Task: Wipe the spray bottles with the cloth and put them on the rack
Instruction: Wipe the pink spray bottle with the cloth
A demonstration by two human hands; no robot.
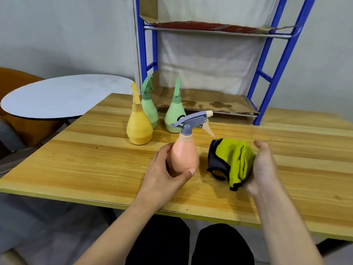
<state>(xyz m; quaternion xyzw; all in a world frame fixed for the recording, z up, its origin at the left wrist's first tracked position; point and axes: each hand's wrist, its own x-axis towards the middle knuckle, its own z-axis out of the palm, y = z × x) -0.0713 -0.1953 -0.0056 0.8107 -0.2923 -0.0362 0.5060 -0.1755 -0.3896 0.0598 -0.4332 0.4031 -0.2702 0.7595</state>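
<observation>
The pink spray bottle [184, 158] is held up just over the wooden table [95, 169], close to the front edge. It has a gray top with a pale trigger, and its nozzle points to the right. The left hand [164, 173] holds it around the fat bottom part, with the fingers curled behind it and the thumb pressed across the front.

The right hand [264, 169] holds the cloth [235, 161] just to the right of the bottle. The cloth is yellow-green with a dark gray side and is bunched up in the palm. The thumb sticks up, and the fingers are hidden behind the cloth, so they seem to wrap around it. The cloth and the bottle are near but not touching.

Farther back on the table stand three more bottles, all upright. The yellow bottle [139, 127] is on the left. One green bottle [150, 106] is right behind it. The other green bottle [174, 113] is to the right and has a small dark round label [181, 118], too small to read.

Behind them is the blue rack [267, 73]. Its low shelf holds a flat sheet of stained cardboard [206, 104]. A higher shelf holds cardboard too.

A round gray table [57, 96] is off to the left.
</observation>
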